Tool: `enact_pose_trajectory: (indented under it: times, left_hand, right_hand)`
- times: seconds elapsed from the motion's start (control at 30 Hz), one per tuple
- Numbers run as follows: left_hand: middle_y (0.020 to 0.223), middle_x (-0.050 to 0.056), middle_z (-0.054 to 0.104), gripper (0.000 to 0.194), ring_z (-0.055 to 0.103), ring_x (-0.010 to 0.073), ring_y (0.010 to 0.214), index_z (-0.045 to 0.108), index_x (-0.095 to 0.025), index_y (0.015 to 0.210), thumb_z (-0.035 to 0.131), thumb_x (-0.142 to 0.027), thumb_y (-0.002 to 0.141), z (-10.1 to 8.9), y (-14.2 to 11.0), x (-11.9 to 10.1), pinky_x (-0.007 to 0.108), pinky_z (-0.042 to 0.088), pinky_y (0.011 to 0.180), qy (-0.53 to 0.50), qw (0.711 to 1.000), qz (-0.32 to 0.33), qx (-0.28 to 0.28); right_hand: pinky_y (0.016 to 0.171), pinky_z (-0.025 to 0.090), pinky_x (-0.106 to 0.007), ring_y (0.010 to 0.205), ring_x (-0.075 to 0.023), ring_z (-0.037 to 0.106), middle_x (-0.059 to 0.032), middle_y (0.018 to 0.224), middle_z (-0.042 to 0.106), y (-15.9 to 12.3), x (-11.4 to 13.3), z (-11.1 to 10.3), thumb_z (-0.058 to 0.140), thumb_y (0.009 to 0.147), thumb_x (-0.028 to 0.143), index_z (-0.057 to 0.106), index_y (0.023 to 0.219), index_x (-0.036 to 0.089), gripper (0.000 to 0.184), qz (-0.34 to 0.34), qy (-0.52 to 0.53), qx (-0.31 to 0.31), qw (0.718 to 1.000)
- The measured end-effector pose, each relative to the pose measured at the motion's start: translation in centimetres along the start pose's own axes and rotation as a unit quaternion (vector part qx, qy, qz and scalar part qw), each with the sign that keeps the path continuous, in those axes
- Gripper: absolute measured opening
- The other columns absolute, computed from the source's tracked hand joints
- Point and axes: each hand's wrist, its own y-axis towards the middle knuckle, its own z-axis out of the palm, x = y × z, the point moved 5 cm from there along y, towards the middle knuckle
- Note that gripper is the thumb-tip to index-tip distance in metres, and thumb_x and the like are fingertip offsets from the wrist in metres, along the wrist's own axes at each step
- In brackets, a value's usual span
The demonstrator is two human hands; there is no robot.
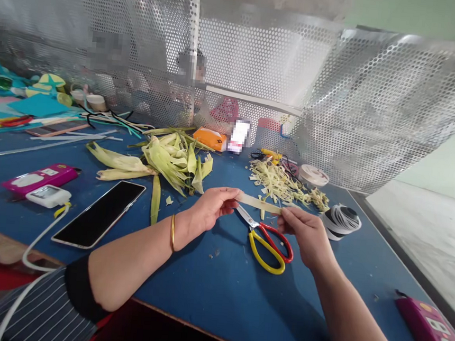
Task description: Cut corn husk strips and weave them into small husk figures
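My left hand (pixel 213 207) and my right hand (pixel 304 233) each pinch one end of a pale husk strip (pixel 259 203), holding it stretched flat above the blue table (pixel 209 291). Under the strip lie scissors (pixel 266 239) with yellow and red handles, blades closed, pointing toward my left hand. A pile of green-yellow corn husks (pixel 164 161) sits just beyond my left hand. A heap of cut husk scraps (pixel 285 185) lies beyond my right hand. A gold bangle circles my left wrist.
A black phone (pixel 100 213), a pink power strip (pixel 39 176) and a white charger (pixel 48 195) with cable lie at left. A striped tape roll (pixel 340 221) and a round lid (pixel 313 175) sit at right. A perforated metal screen (pixel 260 72) walls the back. Another pink power strip (pixel 434 334) lies near right.
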Motion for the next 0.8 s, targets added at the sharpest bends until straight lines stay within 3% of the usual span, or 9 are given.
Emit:
enact_pose_trajectory:
  times: [0.07, 0.17, 0.23, 0.3, 0.4, 0.5, 0.57, 0.7, 0.8]
  left_hand:
    - [0.071, 0.002, 0.067, 0.010, 0.059, 0.0073, 0.059, 0.071, -0.013, 0.083, 0.067, -0.023, 0.083, 0.2, -0.1, 0.1, 0.019, 0.044, 0.054, -0.011, 1.000, -0.011, 0.013]
    - [0.077, 0.006, 0.070, 0.023, 0.062, 0.0114, 0.065, 0.071, -0.013, 0.085, 0.060, -0.032, 0.088, 0.1, 0.0, 0.3, 0.022, 0.046, 0.058, 0.041, 0.999, -0.014, 0.014]
    - [0.089, 0.009, 0.072, 0.029, 0.065, 0.0148, 0.075, 0.072, -0.015, 0.090, 0.055, -0.038, 0.090, -0.4, -0.1, -0.6, 0.024, 0.047, 0.063, 0.127, 0.989, 0.066, -0.031]
    - [0.102, 0.009, 0.073, 0.027, 0.065, 0.0181, 0.090, 0.073, -0.018, 0.096, 0.059, -0.039, 0.088, -0.3, -0.7, -2.3, 0.027, 0.048, 0.077, 0.236, 0.947, 0.210, -0.060]
    - [0.106, 0.005, 0.073, 0.021, 0.062, 0.0219, 0.104, 0.076, -0.023, 0.094, 0.068, -0.037, 0.080, 1.5, -1.8, -3.1, 0.029, 0.043, 0.091, 0.369, 0.872, 0.319, 0.040]
    - [0.089, 0.005, 0.075, 0.020, 0.066, 0.0212, 0.089, 0.077, -0.022, 0.085, 0.070, -0.039, 0.078, 2.8, -2.2, -1.6, 0.030, 0.046, 0.082, 0.388, 0.874, 0.233, 0.180]
    - [0.074, 0.004, 0.072, 0.020, 0.064, 0.0178, 0.073, 0.076, -0.019, 0.078, 0.070, -0.038, 0.077, 2.9, -2.2, -0.6, 0.028, 0.047, 0.072, 0.349, 0.899, 0.158, 0.214]
    - [0.058, 0.001, 0.062, 0.021, 0.050, 0.0096, 0.050, 0.070, -0.016, 0.068, 0.071, -0.036, 0.075, 2.3, -1.6, 0.1, 0.024, 0.040, 0.053, 0.293, 0.937, 0.093, 0.167]
    - [0.060, 0.000, 0.062, 0.021, 0.044, 0.0064, 0.045, 0.067, -0.016, 0.066, 0.070, -0.034, 0.076, 1.2, -0.9, -0.5, 0.022, 0.030, 0.044, 0.271, 0.954, 0.096, 0.087]
  right_hand:
    - [0.052, 0.044, -0.026, 0.052, -0.0118, 0.050, 0.0005, 0.057, 0.057, 0.1, 0.0, -0.5, 0.077, 0.067, 0.054, 0.068, 0.062, 0.017, 0.037, -0.042, -0.017, -0.058, 0.997]
    - [0.051, 0.042, -0.026, 0.050, -0.0116, 0.049, 0.0016, 0.055, 0.055, 0.0, -0.2, -0.4, 0.076, 0.069, 0.049, 0.067, 0.063, 0.018, 0.033, -0.041, -0.006, -0.059, 0.997]
    - [0.051, 0.040, -0.025, 0.049, -0.0108, 0.048, 0.0022, 0.054, 0.054, 0.0, -0.3, 0.0, 0.076, 0.069, 0.048, 0.065, 0.061, 0.017, 0.033, -0.027, 0.001, -0.032, 0.999]
    - [0.051, 0.038, -0.025, 0.049, -0.0109, 0.047, 0.0020, 0.052, 0.053, -0.2, -0.2, 0.5, 0.075, 0.069, 0.049, 0.064, 0.061, 0.017, 0.034, -0.020, -0.012, -0.009, 1.000]
    - [0.052, 0.037, -0.025, 0.050, -0.0122, 0.046, 0.0014, 0.051, 0.053, -0.5, 0.0, 1.4, 0.072, 0.071, 0.052, 0.064, 0.062, 0.017, 0.037, -0.023, -0.043, 0.023, 0.999]
    - [0.052, 0.035, -0.025, 0.051, -0.0120, 0.045, 0.0016, 0.051, 0.053, -0.7, 0.0, 2.3, 0.069, 0.074, 0.053, 0.064, 0.063, 0.017, 0.037, -0.034, -0.065, 0.046, 0.996]
    - [0.051, 0.034, -0.025, 0.051, -0.0116, 0.044, 0.0020, 0.051, 0.052, -0.6, -0.2, 2.4, 0.068, 0.074, 0.053, 0.064, 0.063, 0.018, 0.037, -0.035, -0.078, 0.052, 0.995]
    - [0.054, 0.039, -0.027, 0.052, -0.0133, 0.048, 0.0019, 0.055, 0.053, -0.1, -0.4, 0.7, 0.060, 0.079, 0.056, 0.062, 0.070, 0.019, 0.037, -0.035, -0.098, -0.018, 0.994]
    - [0.059, 0.040, -0.028, 0.061, -0.0171, 0.056, -0.0003, 0.066, 0.061, -0.4, -0.2, 0.4, 0.058, 0.081, 0.047, 0.062, 0.085, 0.021, 0.027, -0.065, -0.303, -0.003, 0.951]
